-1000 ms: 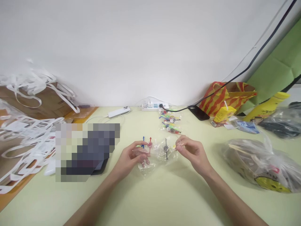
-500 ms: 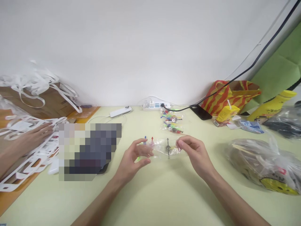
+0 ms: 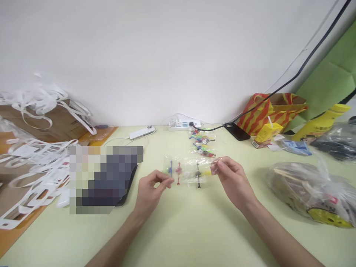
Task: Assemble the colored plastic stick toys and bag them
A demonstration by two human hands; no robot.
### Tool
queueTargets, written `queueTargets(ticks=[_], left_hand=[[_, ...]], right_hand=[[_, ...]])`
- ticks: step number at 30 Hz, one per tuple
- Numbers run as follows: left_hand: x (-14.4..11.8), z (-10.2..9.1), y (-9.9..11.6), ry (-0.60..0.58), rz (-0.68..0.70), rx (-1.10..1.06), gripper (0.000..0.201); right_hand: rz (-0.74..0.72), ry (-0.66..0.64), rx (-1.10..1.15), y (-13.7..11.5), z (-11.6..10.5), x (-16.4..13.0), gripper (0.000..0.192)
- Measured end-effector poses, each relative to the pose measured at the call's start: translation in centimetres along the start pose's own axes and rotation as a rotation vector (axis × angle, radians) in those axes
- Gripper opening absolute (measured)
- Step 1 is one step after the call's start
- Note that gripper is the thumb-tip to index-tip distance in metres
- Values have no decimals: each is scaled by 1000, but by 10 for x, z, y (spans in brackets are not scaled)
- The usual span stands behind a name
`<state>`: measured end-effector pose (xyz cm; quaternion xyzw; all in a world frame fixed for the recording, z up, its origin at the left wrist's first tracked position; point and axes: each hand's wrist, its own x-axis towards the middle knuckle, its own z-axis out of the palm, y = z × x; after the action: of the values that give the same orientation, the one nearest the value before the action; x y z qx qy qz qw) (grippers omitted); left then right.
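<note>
A clear plastic packet [image 3: 187, 171] with small blue, red and black arrow-like pieces inside is stretched flat above the pale green table [image 3: 178, 237]. My right hand [image 3: 232, 181] pinches its right end between thumb and fingers. My left hand [image 3: 151, 191] is at the packet's lower left corner, fingertips pinched together at its edge. Two more filled packets [image 3: 202, 144] lie just behind, toward the wall.
A dark tablet [image 3: 122, 181] lies left of my hands, beside heaps of white straps [image 3: 33, 163]. At the back are a white remote [image 3: 141, 132] and a power strip [image 3: 182, 125]. A striped bag [image 3: 268, 111], a juice carton [image 3: 267, 133] and a filled plastic bag [image 3: 308, 191] stand to the right.
The packet was crumpled between both hands and is now pulled out flat and raised slightly. Another person's hand seen at the left half a second ago is gone.
</note>
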<state>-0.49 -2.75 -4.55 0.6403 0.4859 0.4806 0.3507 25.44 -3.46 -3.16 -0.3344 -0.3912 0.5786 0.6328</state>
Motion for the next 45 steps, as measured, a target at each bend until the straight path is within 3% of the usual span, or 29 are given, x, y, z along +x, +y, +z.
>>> queueTargets(ticks=[4, 7, 9, 12, 15, 19, 23, 27, 29, 33, 36, 41, 43, 45], left_hand=[[0, -3, -3, 124, 69, 50, 23], [-3, -17, -2, 182, 214, 183, 24], [-9, -32, 1, 120, 407, 286, 19], [-23, -58, 5, -71, 700, 350, 16], [-39, -77, 1, -143, 812, 475, 25], [-50, -86, -13, -198, 783, 531, 26], [-51, -80, -19, -191, 746, 473, 23], [-50, -72, -15, -170, 719, 432, 23], [-50, -70, -13, -169, 688, 412, 25], [-51, -68, -8, -185, 638, 367, 26], [-50, -64, -3, -176, 641, 350, 25], [-51, -60, 5, -110, 645, 362, 26], [-56, -61, 6, -83, 547, 337, 24], [-62, -61, 7, -34, 315, 234, 18]], right_hand=[[-53, -45, -16, 0, -1, -1, 12], [-104, -177, -121, -5, -7, -5, 11], [-108, -318, -223, -9, -13, -12, 9], [-62, -488, -354, -12, -18, -27, 9], [-19, -586, -491, -12, -16, -45, 13], [-4, -648, -630, -8, -9, -63, 12], [25, -617, -736, -1, -4, -73, 22], [84, -430, -833, 9, -3, -78, 12], [78, -309, -904, 16, -6, -81, 15], [-154, -177, -1041, 19, -11, -80, 23], [-225, -298, -1127, 10, -4, -68, 40], [-5, -584, -1028, 3, 16, -35, 15], [72, -608, -929, 9, 17, -28, 19], [100, -587, -850, 16, 14, -25, 23]])
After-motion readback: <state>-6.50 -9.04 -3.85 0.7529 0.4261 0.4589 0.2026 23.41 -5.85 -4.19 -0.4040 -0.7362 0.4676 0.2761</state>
